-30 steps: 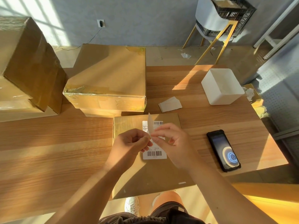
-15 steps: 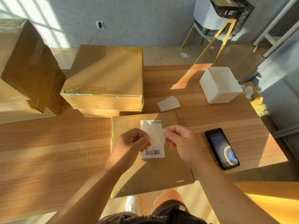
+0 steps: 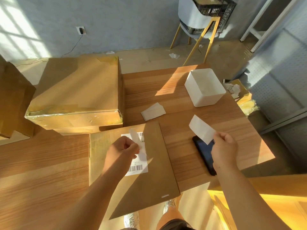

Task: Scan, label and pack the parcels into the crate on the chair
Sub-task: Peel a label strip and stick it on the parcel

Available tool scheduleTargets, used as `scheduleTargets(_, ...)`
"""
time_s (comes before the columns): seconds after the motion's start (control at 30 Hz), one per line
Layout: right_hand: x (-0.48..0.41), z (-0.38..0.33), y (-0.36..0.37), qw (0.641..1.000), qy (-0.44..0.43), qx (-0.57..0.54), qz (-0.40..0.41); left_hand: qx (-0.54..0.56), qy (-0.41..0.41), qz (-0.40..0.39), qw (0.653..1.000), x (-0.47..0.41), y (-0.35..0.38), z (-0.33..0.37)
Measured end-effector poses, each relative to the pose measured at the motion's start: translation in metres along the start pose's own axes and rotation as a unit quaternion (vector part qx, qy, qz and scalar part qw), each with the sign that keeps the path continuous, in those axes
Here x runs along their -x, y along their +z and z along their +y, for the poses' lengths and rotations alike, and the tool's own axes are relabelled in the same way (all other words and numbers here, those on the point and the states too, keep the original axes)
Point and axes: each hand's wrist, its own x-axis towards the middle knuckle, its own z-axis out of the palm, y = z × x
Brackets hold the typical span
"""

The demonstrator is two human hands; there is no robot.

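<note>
White backing paper (image 3: 201, 129) is pinched in the right hand (image 3: 224, 150) above the phone (image 3: 205, 155). Left hand (image 3: 123, 149) grip is clamped on a label (image 3: 137, 141) over the flat parcel (image 3: 132, 170).

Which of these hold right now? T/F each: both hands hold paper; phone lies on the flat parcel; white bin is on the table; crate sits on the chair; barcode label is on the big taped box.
1. Both hands hold paper: true. The left hand pinches a translucent strip; the right hand holds a white sheet.
2. Phone on the flat parcel: false. The phone lies on the table beside the flat parcel.
3. White bin on table: true.
4. Crate on chair: true.
5. Barcode label on big taped box: false, it is on the flat parcel.
</note>
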Motion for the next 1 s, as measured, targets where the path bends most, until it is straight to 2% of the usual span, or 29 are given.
scheduleTargets(0.13, -0.026, -0.004, -0.027, 0.996, -0.04, 0.049, -0.06, -0.069, -0.009, 0.0, 0.998, -0.014, 0.033, 0.024)
scheduleTargets(0.23, -0.048, -0.007, -0.044, 0.986, -0.043, 0.094, -0.131, -0.121, 0.04, -0.019, 0.992, -0.029, 0.063, 0.048)
scheduleTargets(0.33, -0.075, -0.008, -0.061, 0.963, -0.043, 0.195, -0.183, -0.111, 0.072, -0.035, 0.991, -0.049, 0.096, 0.075)
scheduleTargets(0.43, -0.106, -0.011, -0.076, 0.953, -0.072, 0.236, -0.178, -0.14, 0.116, -0.047, 0.982, -0.072, 0.134, 0.105)
scheduleTargets(0.6, -0.151, -0.024, -0.094, 0.951, -0.107, 0.241, -0.16, -0.159, 0.19, -0.033, 0.968, -0.114, 0.205, 0.148)
scheduleTargets(0.73, -0.177, -0.031, -0.103, 0.96, -0.124, 0.211, -0.139, -0.237, 0.31, -0.016, 0.921, -0.146, 0.254, 0.171)
scheduleTargets(0.83, -0.19, -0.032, -0.105, 0.966, -0.143, 0.185, -0.111, -0.305, 0.349, -0.01, 0.886, -0.167, 0.281, 0.176)
scheduleTargets(1.0, -0.205, -0.025, -0.108, 0.97, -0.153, 0.166, -0.094, -0.521, 0.35, -0.074, 0.775, -0.187, 0.299, 0.17)
